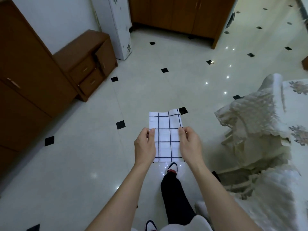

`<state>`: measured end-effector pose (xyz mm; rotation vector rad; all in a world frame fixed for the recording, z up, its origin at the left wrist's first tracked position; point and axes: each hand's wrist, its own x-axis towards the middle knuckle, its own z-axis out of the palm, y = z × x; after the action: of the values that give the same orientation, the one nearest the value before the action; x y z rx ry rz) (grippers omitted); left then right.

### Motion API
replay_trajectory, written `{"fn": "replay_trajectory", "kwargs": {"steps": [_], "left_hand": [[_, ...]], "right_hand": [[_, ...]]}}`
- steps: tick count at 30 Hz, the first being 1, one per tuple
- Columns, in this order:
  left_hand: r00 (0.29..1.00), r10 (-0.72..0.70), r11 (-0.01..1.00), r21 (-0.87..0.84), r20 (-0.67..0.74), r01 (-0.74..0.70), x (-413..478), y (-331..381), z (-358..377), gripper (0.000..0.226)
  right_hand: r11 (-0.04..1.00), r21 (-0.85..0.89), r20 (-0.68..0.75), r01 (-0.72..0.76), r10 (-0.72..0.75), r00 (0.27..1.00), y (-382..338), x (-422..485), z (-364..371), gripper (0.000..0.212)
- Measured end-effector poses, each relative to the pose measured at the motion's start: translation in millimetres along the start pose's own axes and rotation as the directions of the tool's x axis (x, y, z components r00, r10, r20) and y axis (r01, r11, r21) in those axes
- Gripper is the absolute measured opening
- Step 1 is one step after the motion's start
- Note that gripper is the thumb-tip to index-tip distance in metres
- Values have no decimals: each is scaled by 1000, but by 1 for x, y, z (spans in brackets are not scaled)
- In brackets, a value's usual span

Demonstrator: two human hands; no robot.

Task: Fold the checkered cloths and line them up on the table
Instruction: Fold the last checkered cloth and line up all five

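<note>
A white cloth with a dark blue check [165, 136] is held flat in the air in front of me, above the tiled floor. It looks folded into a narrow rectangle. My left hand [145, 145] pinches its left edge between thumb and fingers. My right hand [189, 144] pinches the right edge at the same height. The far end of the cloth sticks out beyond both hands. A table covered with a pale floral cloth [273, 137] stands at my right; no other checkered cloth shows on the part I see.
Brown cabinets [25, 72] and a low drawer unit [90, 64] line the left wall. A white appliance [120, 27] and more brown cupboards [180, 14] stand at the back. The cream floor with black diamond tiles [83, 147] stretches ahead. My legs and shoes are below.
</note>
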<state>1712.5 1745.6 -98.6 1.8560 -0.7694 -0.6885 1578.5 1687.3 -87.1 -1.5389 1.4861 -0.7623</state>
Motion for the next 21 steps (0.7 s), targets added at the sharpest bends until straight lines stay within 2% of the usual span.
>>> {"fn": "replay_trajectory", "kwargs": {"steps": [12, 21], "left_hand": [[993, 73, 997, -9, 90, -72, 210, 117, 150, 36], [975, 137, 990, 17, 173, -142, 326, 163, 239, 31]], "right_hand": [[996, 93, -151, -5, 19, 988, -32, 257, -57, 26], [989, 125, -223, -76, 102, 969, -30, 390, -82, 25]]}}
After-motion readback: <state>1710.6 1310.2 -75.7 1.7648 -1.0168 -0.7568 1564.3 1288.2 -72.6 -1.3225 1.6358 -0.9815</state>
